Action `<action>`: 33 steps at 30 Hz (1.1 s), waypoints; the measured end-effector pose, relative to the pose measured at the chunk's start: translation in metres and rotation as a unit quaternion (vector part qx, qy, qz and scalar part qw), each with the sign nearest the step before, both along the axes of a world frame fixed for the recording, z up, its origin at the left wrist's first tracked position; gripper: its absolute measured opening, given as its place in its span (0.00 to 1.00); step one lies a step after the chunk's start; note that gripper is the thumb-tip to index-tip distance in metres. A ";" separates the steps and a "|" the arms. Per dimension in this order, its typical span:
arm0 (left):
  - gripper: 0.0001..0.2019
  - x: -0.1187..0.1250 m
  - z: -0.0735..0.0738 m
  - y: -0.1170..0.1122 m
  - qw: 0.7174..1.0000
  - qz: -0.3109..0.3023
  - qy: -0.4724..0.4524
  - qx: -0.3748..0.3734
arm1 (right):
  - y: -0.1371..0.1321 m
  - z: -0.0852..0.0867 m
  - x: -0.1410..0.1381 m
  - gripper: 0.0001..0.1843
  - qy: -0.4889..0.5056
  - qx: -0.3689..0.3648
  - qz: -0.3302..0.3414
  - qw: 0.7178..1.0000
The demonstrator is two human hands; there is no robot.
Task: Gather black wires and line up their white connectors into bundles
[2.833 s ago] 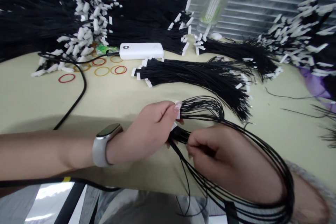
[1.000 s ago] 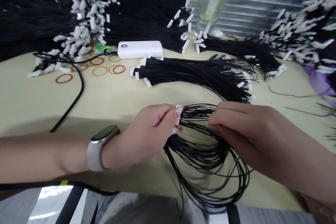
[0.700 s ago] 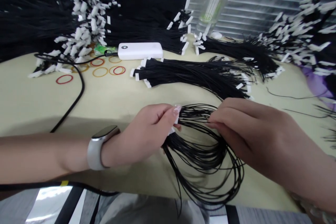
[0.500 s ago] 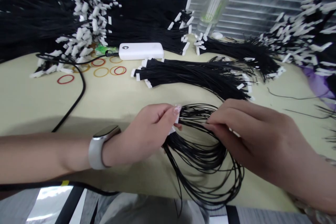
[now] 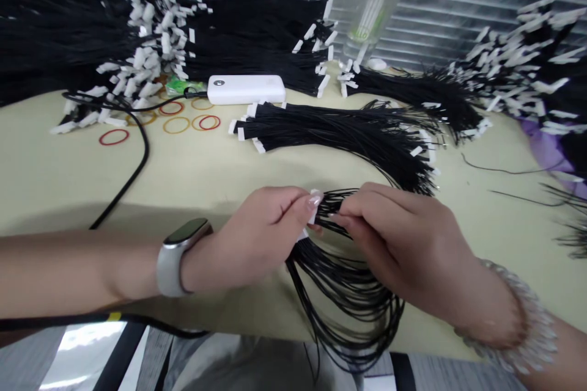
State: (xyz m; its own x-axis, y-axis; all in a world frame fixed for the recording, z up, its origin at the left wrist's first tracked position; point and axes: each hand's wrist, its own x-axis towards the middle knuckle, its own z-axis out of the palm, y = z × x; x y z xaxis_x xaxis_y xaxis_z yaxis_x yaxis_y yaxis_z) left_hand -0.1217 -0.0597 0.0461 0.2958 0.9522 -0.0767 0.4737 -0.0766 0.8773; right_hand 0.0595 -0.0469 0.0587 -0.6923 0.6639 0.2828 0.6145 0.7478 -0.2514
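Observation:
My left hand (image 5: 270,232) is closed round a looped bundle of black wires (image 5: 362,293), thumb pressed on the white connectors (image 5: 302,234) at its end. From there the wires hang in loops toward the table's front edge. My right hand (image 5: 394,244) pinches a wire near those connectors, fingertips just right of my left thumb; the wire's tip is hidden by the fingers. Behind both hands lies a flat bundle of black wires (image 5: 321,128) with white connectors at its left end.
A white power bank (image 5: 246,90) with a black cable (image 5: 142,162) lies beyond the left forearm. Rubber bands (image 5: 177,126) are scattered beside it. Larger piles of black wires (image 5: 257,30) line the back, near a clear bottle (image 5: 376,9). Purple material (image 5: 545,146) shows at right.
My right hand has moved left, close to my left thumb and the connectors, and its bracelet now shows. The hanging loops have drawn in to the left. My left hand keeps its grip.

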 end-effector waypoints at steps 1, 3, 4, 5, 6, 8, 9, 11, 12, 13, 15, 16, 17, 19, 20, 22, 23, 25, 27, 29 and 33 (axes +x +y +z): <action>0.17 0.000 0.000 -0.001 1.000 -0.001 0.004 0.002 | 0.000 -0.001 -0.001 0.06 0.001 -0.004 0.002 1.000; 0.17 0.000 0.000 -0.002 1.000 -0.005 0.011 0.005 | -0.001 -0.001 -0.003 0.06 0.003 -0.012 0.006 1.000; 0.17 0.000 0.001 -0.002 1.000 -0.009 0.014 0.006 | -0.002 -0.001 -0.003 0.06 0.003 -0.018 0.007 1.000; 0.17 0.000 0.001 -0.003 1.000 -0.013 0.015 0.007 | -0.002 -0.002 -0.004 0.06 0.004 -0.021 0.009 1.000; 0.17 0.000 0.001 -0.003 1.000 -0.015 0.016 0.009 | -0.003 -0.002 -0.004 0.05 0.004 -0.024 0.011 1.000; 0.17 0.000 0.001 -0.003 1.000 -0.016 0.014 0.007 | -0.003 -0.002 -0.004 0.05 0.007 -0.029 0.013 0.999; 0.17 0.000 0.001 -0.002 1.000 -0.016 0.012 0.005 | -0.004 -0.002 -0.004 0.05 0.010 -0.031 0.012 0.999; 0.17 0.000 0.000 -0.001 1.000 -0.012 0.004 0.000 | -0.004 -0.003 -0.005 0.05 0.017 -0.035 0.011 0.999; 0.17 0.000 0.000 -0.001 1.000 -0.011 -0.002 -0.003 | -0.004 -0.003 -0.006 0.05 0.020 -0.037 0.011 0.999; 0.17 0.000 0.000 0.000 1.000 -0.010 -0.009 -0.006 | -0.004 -0.004 -0.006 0.05 0.024 -0.037 0.010 0.999; 0.17 -0.001 -0.001 0.000 1.000 -0.010 -0.025 -0.011 | -0.004 -0.006 -0.007 0.05 0.037 -0.033 0.005 0.999; 0.17 -0.001 -0.001 0.000 0.999 -0.010 -0.033 -0.014 | -0.004 -0.008 -0.008 0.05 0.049 -0.027 0.002 0.998; 0.17 -0.002 -0.001 0.000 0.999 -0.010 -0.039 -0.017 | -0.004 -0.009 -0.008 0.05 0.061 -0.020 0.000 0.998; 0.17 -0.002 -0.002 -0.001 0.999 -0.011 -0.047 -0.020 | -0.005 -0.013 -0.009 0.04 0.084 -0.008 -0.001 0.996; 0.17 -0.003 -0.002 -0.001 0.999 -0.012 -0.048 -0.022 | -0.005 -0.014 -0.010 0.04 0.091 -0.005 0.000 0.996; 0.17 -0.003 -0.002 -0.002 0.998 -0.013 -0.048 -0.026 | -0.006 -0.017 -0.012 0.04 0.099 -0.006 0.003 0.995; 0.17 -0.003 -0.002 -0.002 0.998 -0.014 -0.048 -0.027 | -0.006 -0.018 -0.013 0.04 0.102 -0.007 0.004 0.995; 0.17 -0.002 -0.003 -0.002 0.998 -0.012 -0.057 -0.027 | -0.005 -0.017 -0.014 0.04 0.105 -0.010 0.002 0.994; 0.17 -0.002 -0.004 -0.002 0.996 -0.007 -0.079 -0.033 | -0.002 -0.014 -0.014 0.04 0.107 -0.024 0.001 0.994; 0.17 -0.002 -0.006 0.000 0.993 0.000 -0.101 -0.053 | 0.003 -0.010 -0.012 0.03 0.106 -0.046 -0.002 0.993; 0.19 -0.003 -0.010 0.003 0.985 0.026 -0.137 -0.103 | 0.017 -0.003 0.000 0.04 0.082 -0.079 -0.052 0.992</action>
State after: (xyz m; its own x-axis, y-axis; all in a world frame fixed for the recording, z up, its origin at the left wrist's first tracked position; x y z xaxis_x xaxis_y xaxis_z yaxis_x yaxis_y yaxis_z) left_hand -0.1247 -0.0568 0.0365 0.2827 0.9394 -0.1941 0.2159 0.1349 0.9671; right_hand 0.0600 -0.0303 0.0554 -0.5716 0.7737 0.2732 0.6267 0.6266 -0.4633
